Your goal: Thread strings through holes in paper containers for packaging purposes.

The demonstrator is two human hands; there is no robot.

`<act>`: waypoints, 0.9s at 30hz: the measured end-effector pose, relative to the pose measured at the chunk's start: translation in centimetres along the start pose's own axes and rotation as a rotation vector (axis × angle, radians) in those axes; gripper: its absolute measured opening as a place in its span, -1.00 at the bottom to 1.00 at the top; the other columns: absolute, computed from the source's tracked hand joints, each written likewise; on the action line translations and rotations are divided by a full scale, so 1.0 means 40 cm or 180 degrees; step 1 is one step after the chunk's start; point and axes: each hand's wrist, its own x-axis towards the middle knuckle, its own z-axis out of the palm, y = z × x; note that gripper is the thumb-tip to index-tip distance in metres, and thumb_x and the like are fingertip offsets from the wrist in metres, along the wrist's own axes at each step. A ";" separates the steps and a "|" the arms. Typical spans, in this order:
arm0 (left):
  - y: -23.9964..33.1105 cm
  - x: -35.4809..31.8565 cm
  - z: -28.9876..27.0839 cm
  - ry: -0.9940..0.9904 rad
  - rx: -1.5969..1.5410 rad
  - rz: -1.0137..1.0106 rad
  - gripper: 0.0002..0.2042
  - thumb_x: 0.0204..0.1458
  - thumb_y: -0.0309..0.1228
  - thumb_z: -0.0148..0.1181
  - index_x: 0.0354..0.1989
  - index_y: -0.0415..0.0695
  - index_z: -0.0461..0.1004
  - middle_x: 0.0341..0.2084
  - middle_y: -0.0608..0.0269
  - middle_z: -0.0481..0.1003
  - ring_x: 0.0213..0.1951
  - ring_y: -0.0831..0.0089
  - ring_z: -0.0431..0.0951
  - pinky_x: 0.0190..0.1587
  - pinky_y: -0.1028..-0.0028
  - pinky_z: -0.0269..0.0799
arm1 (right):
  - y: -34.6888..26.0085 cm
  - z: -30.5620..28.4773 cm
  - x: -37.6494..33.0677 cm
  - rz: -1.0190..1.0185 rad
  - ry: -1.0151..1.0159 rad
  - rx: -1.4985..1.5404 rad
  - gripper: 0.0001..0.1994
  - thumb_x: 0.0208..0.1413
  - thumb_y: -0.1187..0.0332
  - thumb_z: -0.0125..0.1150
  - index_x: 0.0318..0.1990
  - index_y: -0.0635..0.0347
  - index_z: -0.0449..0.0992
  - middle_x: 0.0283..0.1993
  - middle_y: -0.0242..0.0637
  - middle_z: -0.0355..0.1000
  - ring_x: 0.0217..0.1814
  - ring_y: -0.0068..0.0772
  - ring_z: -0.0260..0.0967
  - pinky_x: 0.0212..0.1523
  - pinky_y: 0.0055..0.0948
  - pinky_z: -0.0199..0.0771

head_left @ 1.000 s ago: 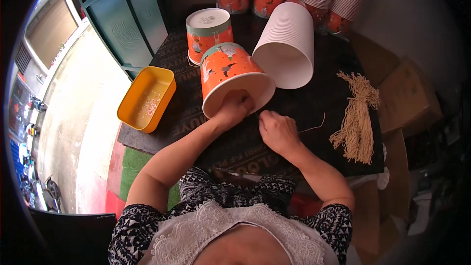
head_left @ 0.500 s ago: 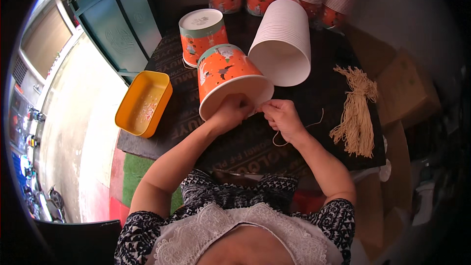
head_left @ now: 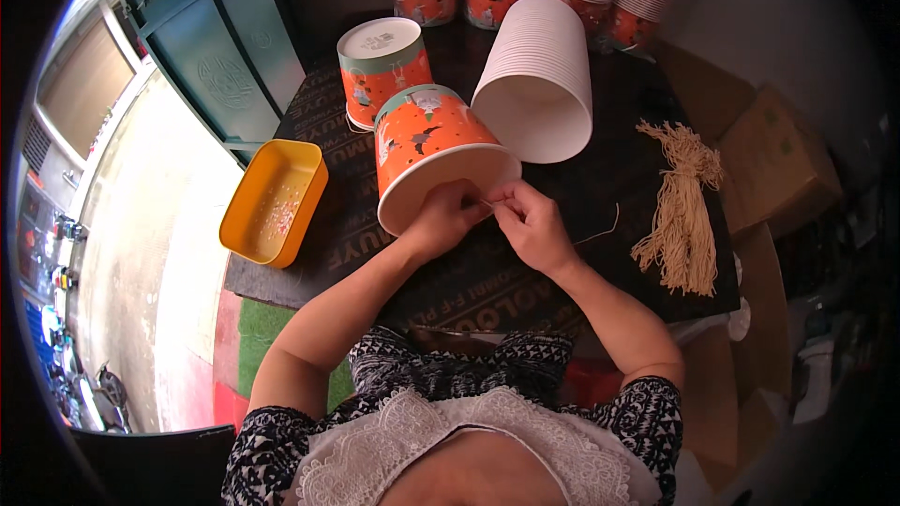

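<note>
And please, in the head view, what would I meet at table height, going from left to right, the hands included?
Yellow box → left hand → right hand → loose string → string bundle → carton.

Daylight enters from left — pavement (head_left: pixel 173 244) overexposed, near white. Cartons (head_left: pixel 783 169) at right dim. Fisheye rim blackened, edges bowed — centre acceptably sharp.

Left arm (head_left: pixel 349 307) and right arm (head_left: pixel 617 319), both bare, angle in toward each other; the left hand (head_left: pixel 443 219) curls (its tips I can't make out from here) just beside the right hand (head_left: pixel 532 229), pinching.
</note>
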 end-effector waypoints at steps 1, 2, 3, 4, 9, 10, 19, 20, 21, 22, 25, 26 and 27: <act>0.002 -0.002 -0.003 0.0013 -0.0008 -0.0044 -0.82 -0.04 -0.42 0.24 -0.36 -0.30 0.50 -0.44 0.07 0.54 -0.36 0.35 0.53 -0.27 0.42 0.43 | -0.038 -0.010 0.001 0.0073 -0.0189 -0.0188 -0.93 0.06 0.56 0.08 -0.38 0.33 0.49 -0.54 -0.42 0.35 -0.55 -0.62 0.26 -0.55 -0.53 0.28; 0.002 -0.003 -0.005 0.0026 -0.0016 -0.0088 -0.83 -0.03 -0.42 0.23 -0.36 -0.29 0.50 -0.45 0.07 0.54 -0.36 0.34 0.53 -0.27 0.42 0.43 | -0.058 -0.017 0.002 0.0145 -0.0377 -0.0377 -0.95 0.00 0.61 0.07 -0.43 0.32 0.46 -0.52 -0.34 0.38 -0.54 -0.54 0.31 -0.52 -0.48 0.32; -0.004 -0.004 -0.006 0.0028 -0.0012 -0.0092 -0.83 -0.03 -0.42 0.23 -0.36 -0.29 0.50 -0.45 0.07 0.54 -0.36 0.34 0.53 -0.27 0.42 0.43 | -0.053 -0.020 0.001 0.0145 -0.0379 -0.0371 -0.95 0.00 0.61 0.07 -0.43 0.32 0.46 -0.52 -0.34 0.38 -0.54 -0.54 0.31 -0.52 -0.48 0.32; -0.007 -0.001 -0.006 0.0030 0.0002 -0.0012 -0.83 -0.02 -0.41 0.22 -0.36 -0.29 0.50 -0.45 0.08 0.54 -0.36 0.35 0.53 -0.27 0.42 0.42 | -0.047 -0.025 0.000 -0.0294 -0.0452 -0.0856 -0.94 -0.06 0.63 0.06 -0.44 0.30 0.44 -0.50 -0.27 0.39 -0.54 -0.41 0.34 -0.51 -0.44 0.34; 0.002 -0.001 -0.002 0.0054 -0.0003 -0.0038 -0.83 0.00 -0.41 0.20 -0.36 -0.29 0.50 -0.44 0.09 0.54 -0.36 0.35 0.53 -0.26 0.42 0.42 | -0.050 -0.022 -0.016 -0.0756 -0.0220 -0.2406 -0.80 -0.10 0.57 0.09 -0.27 0.21 0.52 -0.45 -0.13 0.41 -0.48 -0.01 0.41 -0.47 -0.19 0.44; 0.000 -0.002 -0.005 -0.0008 -0.0050 -0.0020 -0.81 0.04 -0.37 0.16 -0.35 -0.29 0.48 -0.46 0.15 0.52 -0.38 0.42 0.49 -0.29 0.45 0.40 | -0.049 -0.020 -0.017 -0.0755 -0.0214 -0.2409 -0.80 -0.10 0.57 0.09 -0.27 0.21 0.52 -0.45 -0.13 0.41 -0.48 -0.01 0.41 -0.47 -0.19 0.44; 0.030 -0.007 -0.018 -0.0189 -0.0218 -0.0277 -0.83 0.04 -0.41 0.13 -0.34 -0.29 0.48 -0.43 0.14 0.53 -0.33 0.41 0.50 -0.22 0.45 0.40 | -0.009 -0.010 -0.010 -0.0401 -0.0298 -0.1842 -0.74 0.06 0.48 0.05 -0.06 0.21 0.44 -0.27 0.04 0.49 -0.28 0.09 0.48 -0.33 -0.10 0.50; 0.029 -0.008 -0.020 -0.0227 -0.0256 -0.0274 -0.84 0.04 -0.41 0.12 -0.34 -0.28 0.48 -0.44 0.15 0.52 -0.34 0.42 0.50 -0.23 0.45 0.39 | -0.013 -0.007 -0.008 -0.0297 -0.0344 -0.1691 -0.72 0.04 0.52 0.05 -0.05 0.24 0.45 -0.28 0.07 0.48 -0.25 0.08 0.48 -0.31 -0.16 0.50; 0.031 -0.010 -0.023 -0.0232 -0.0254 -0.0281 -0.84 0.04 -0.41 0.12 -0.34 -0.28 0.48 -0.44 0.15 0.52 -0.34 0.42 0.50 -0.23 0.45 0.39 | -0.015 -0.006 -0.007 -0.0192 -0.0389 -0.1540 -0.71 0.03 0.55 0.06 -0.05 0.26 0.46 -0.28 0.09 0.47 -0.22 0.07 0.48 -0.28 -0.21 0.51; 0.037 -0.009 -0.026 -0.0285 -0.0224 -0.0325 -0.85 0.03 -0.42 0.12 -0.35 -0.28 0.48 -0.45 0.16 0.51 -0.35 0.43 0.49 -0.25 0.45 0.39 | -0.012 -0.007 -0.006 -0.0188 -0.0384 -0.1540 -0.71 0.03 0.55 0.06 -0.05 0.26 0.46 -0.28 0.09 0.47 -0.22 0.07 0.48 -0.28 -0.21 0.51; 0.038 -0.009 -0.026 -0.0355 -0.0211 -0.0333 -0.86 0.02 -0.43 0.11 -0.36 -0.27 0.47 -0.48 0.18 0.50 -0.38 0.45 0.47 -0.27 0.46 0.38 | 0.005 -0.008 -0.007 -0.0119 -0.0390 -0.1506 -0.72 0.03 0.56 0.06 -0.06 0.28 0.46 -0.28 0.09 0.48 -0.21 0.05 0.49 -0.28 -0.25 0.51; 0.037 -0.010 -0.026 -0.0365 -0.0226 -0.0299 -0.87 0.02 -0.44 0.11 -0.37 -0.27 0.47 -0.49 0.19 0.49 -0.39 0.46 0.46 -0.28 0.47 0.37 | 0.009 -0.008 -0.007 -0.0155 -0.0383 -0.1489 -0.73 0.05 0.53 0.05 -0.06 0.24 0.46 -0.30 0.06 0.48 -0.24 0.07 0.48 -0.29 -0.18 0.51; 0.034 -0.009 -0.026 -0.0368 -0.0228 -0.0300 -0.87 0.02 -0.44 0.11 -0.37 -0.27 0.47 -0.49 0.19 0.49 -0.39 0.46 0.46 -0.28 0.47 0.37 | 0.011 -0.009 -0.007 -0.0192 -0.0377 -0.1473 -0.74 0.06 0.49 0.05 -0.07 0.20 0.47 -0.32 0.04 0.49 -0.27 0.09 0.48 -0.31 -0.11 0.50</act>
